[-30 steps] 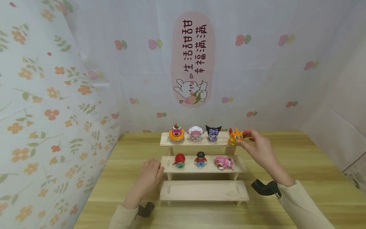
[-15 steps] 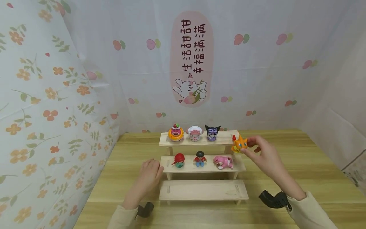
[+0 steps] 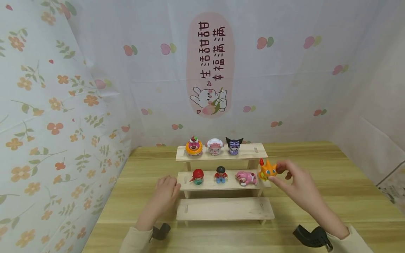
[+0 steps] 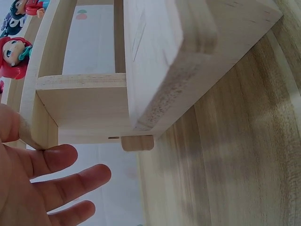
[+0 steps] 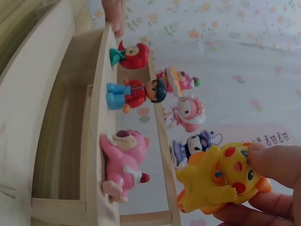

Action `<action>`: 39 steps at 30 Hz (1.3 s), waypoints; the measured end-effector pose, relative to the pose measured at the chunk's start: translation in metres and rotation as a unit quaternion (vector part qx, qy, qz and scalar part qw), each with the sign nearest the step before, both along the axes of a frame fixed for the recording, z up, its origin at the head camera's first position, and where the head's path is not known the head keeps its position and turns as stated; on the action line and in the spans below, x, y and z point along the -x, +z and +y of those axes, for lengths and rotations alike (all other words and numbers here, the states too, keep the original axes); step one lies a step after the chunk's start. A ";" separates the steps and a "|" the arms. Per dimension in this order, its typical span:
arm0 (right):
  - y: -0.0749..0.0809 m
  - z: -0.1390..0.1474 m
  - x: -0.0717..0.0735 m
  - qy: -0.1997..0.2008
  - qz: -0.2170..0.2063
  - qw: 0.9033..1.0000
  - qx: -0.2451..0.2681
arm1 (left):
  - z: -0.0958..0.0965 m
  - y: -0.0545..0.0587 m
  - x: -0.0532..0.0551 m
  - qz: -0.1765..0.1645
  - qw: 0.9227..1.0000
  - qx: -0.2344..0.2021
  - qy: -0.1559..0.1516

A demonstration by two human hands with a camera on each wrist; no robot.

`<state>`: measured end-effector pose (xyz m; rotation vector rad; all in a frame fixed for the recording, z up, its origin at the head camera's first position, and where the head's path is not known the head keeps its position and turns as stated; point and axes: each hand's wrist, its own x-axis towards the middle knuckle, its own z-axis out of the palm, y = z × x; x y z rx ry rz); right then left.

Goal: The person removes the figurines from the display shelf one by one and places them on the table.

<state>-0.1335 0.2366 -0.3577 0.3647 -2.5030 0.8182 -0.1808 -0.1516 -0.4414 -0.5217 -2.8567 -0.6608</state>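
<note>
Between thumb and fingers, my right hand (image 3: 297, 182) pinches a toy figurine (image 3: 268, 170) with a spiky orange top and a red tip. The right wrist view shows the yellow front of this figurine (image 5: 216, 179), with red cheeks. It is at the right end of the middle step (image 3: 232, 185), beside a pink bear figurine (image 3: 246, 178). At that step's left end, my left hand (image 3: 166, 191) touches the wood, its fingers (image 4: 80, 183) loosely extended in the left wrist view. A red-haired figurine (image 3: 198, 176) and a black-haired figurine (image 3: 220, 174) share the middle step.
The wooden stand has three steps. Its top step (image 3: 253, 151) holds a figurine with an orange ring (image 3: 194, 146), a white-hatted one (image 3: 215, 146) and a black-and-purple one (image 3: 234, 145). The bottom step (image 3: 226, 209) is nearest me. Patterned cloth (image 3: 148, 88) hangs behind.
My right hand has brought the orange-and-yellow figurine from the top step's right end down and toward me to the middle step's right end. My left hand stays in place.
</note>
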 end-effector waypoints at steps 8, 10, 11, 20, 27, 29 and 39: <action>-0.008 -0.001 -0.021 -0.015 -0.030 0.999 0.022 | 0.000 -0.002 0.000 0.004 1.000 -0.007 -0.002; -0.010 -0.001 -0.026 -0.016 -0.035 0.999 0.027 | 0.000 -0.003 0.000 0.002 1.000 -0.008 -0.001; -0.011 -0.001 -0.029 -0.016 -0.037 0.999 0.029 | 0.000 -0.003 0.000 0.004 1.000 -0.008 -0.002; -0.028 0.001 -0.050 -0.004 -0.048 0.999 0.026 | 0.001 -0.004 -0.001 0.014 1.000 -0.011 -0.010; -0.049 -0.002 -0.063 0.064 -0.039 0.996 0.055 | 0.001 -0.003 0.000 0.013 1.000 -0.006 0.000; -0.054 -0.003 -0.066 0.080 -0.041 0.994 0.059 | 0.001 -0.003 0.000 0.011 1.000 -0.007 0.001; -0.073 -0.006 -0.079 0.129 -0.058 0.987 0.071 | 0.001 -0.005 0.001 -0.006 1.000 -0.010 0.010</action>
